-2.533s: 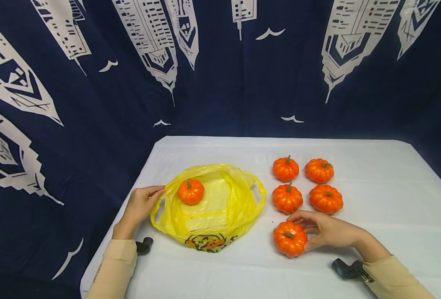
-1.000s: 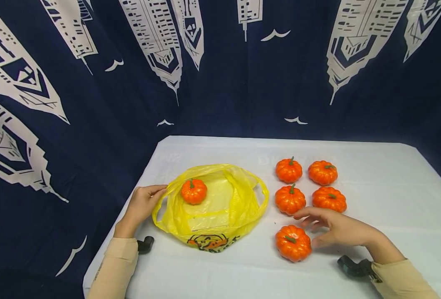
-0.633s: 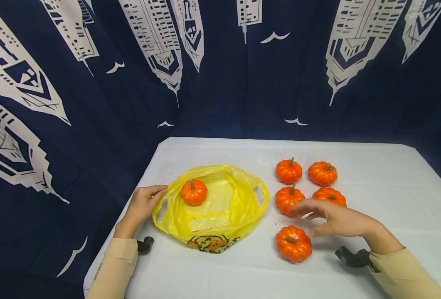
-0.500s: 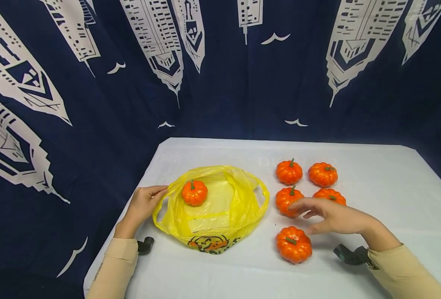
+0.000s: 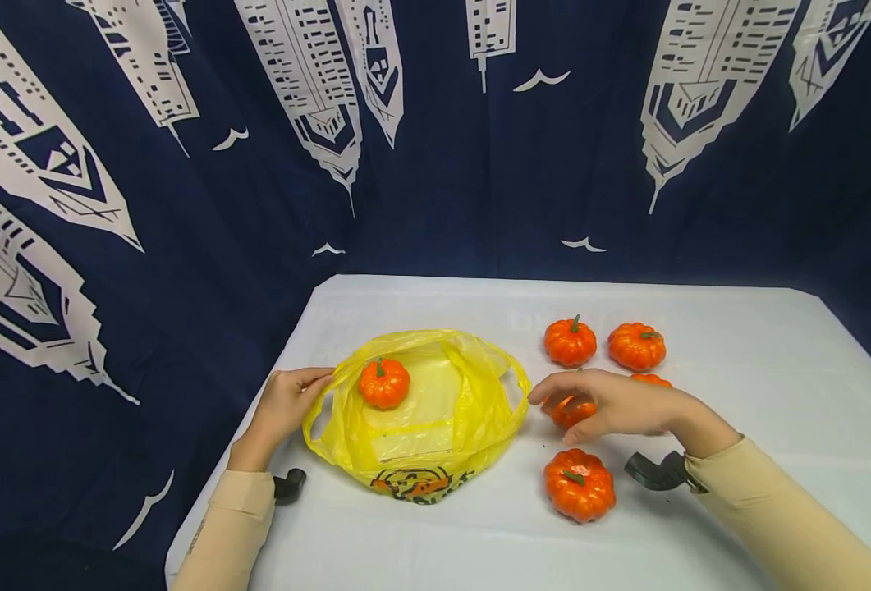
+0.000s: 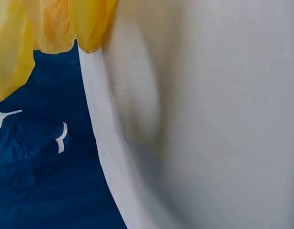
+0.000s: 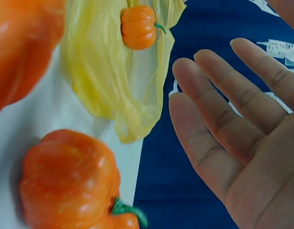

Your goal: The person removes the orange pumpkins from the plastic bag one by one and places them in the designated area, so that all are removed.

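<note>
A yellow plastic bag (image 5: 420, 443) lies spread with its mouth open on the table, one small orange pumpkin (image 5: 384, 383) inside it. My left hand (image 5: 281, 410) pinches the bag's left rim. Over the pumpkins to the bag's right hovers my right hand (image 5: 616, 402), holding nothing, its fingertips right by the bag's right handle. It partly covers a middle pumpkin (image 5: 572, 413) and most of another pumpkin (image 5: 651, 380). A front pumpkin (image 5: 579, 484) sits just below the hand. In the right wrist view, the palm and slightly bent fingers (image 7: 204, 100) show, with nothing between them.
Two more pumpkins stand farther back, a left one (image 5: 570, 342) and a right one (image 5: 636, 346). The white-covered table (image 5: 760, 369) ends at a dark blue curtain (image 5: 450, 189) printed with white buildings. A dark wrist device (image 5: 657, 470) juts out below the right hand.
My right hand has left the front pumpkin, risen, and moved left and back over the middle pumpkins toward the bag. The left hand stays on the bag's rim.
</note>
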A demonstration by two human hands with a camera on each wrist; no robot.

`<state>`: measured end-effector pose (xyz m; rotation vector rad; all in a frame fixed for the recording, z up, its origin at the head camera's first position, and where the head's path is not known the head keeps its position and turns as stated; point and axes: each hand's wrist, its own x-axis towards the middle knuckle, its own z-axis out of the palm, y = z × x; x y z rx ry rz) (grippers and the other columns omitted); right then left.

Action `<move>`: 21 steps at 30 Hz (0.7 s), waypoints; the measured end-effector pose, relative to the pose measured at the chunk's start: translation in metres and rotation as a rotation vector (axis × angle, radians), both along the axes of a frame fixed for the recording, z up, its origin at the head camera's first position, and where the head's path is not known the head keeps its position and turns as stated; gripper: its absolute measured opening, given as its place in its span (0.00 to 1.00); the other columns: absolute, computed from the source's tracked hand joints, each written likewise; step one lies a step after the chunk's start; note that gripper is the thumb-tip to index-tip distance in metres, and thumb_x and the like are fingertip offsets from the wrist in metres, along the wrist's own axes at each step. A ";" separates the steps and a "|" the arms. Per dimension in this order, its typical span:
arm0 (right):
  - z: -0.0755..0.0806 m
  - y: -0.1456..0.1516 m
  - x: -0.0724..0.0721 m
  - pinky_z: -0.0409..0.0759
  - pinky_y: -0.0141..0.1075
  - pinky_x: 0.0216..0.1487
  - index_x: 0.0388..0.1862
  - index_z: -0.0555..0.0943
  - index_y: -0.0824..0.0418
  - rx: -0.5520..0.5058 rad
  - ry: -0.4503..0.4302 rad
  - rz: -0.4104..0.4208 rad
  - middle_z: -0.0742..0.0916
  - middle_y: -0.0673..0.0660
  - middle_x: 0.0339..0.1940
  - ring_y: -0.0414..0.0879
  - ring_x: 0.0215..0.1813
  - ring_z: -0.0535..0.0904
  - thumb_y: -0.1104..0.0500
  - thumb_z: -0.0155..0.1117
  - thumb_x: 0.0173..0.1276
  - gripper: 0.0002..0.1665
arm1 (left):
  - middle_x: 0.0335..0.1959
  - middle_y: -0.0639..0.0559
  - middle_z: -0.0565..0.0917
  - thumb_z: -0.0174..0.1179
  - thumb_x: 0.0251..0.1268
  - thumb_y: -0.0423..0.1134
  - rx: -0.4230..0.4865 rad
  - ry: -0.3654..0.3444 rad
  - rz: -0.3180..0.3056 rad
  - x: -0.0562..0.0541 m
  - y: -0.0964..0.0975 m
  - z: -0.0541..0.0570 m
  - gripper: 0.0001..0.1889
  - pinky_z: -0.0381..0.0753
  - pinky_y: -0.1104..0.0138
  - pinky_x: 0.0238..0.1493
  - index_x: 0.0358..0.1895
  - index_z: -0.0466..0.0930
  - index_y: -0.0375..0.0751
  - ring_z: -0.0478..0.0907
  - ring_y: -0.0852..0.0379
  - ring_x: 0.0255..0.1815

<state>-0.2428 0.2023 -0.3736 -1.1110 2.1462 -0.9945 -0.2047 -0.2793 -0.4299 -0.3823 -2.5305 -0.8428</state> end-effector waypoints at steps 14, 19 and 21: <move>0.019 -0.067 -0.038 0.76 0.57 0.67 0.65 0.75 0.62 -0.035 -0.023 0.156 0.80 0.62 0.64 0.55 0.62 0.78 0.63 0.70 0.66 0.29 | 0.40 0.39 0.90 0.67 0.64 0.29 -0.002 -0.007 0.013 -0.003 0.000 -0.003 0.08 0.88 0.52 0.45 0.44 0.90 0.32 0.89 0.44 0.43; 0.022 -0.094 -0.045 0.75 0.56 0.69 0.67 0.73 0.63 -0.027 -0.057 0.177 0.78 0.62 0.67 0.59 0.66 0.76 0.63 0.69 0.67 0.30 | 0.39 0.39 0.90 0.67 0.63 0.29 -0.002 0.000 0.006 -0.003 -0.001 -0.003 0.08 0.88 0.52 0.45 0.44 0.89 0.32 0.89 0.44 0.43; 0.022 -0.103 -0.049 0.74 0.57 0.70 0.67 0.73 0.63 -0.023 -0.068 0.173 0.78 0.62 0.67 0.59 0.67 0.76 0.64 0.69 0.67 0.30 | 0.40 0.39 0.90 0.67 0.63 0.29 -0.002 0.004 0.007 -0.003 -0.002 -0.003 0.08 0.88 0.52 0.45 0.44 0.89 0.32 0.89 0.43 0.43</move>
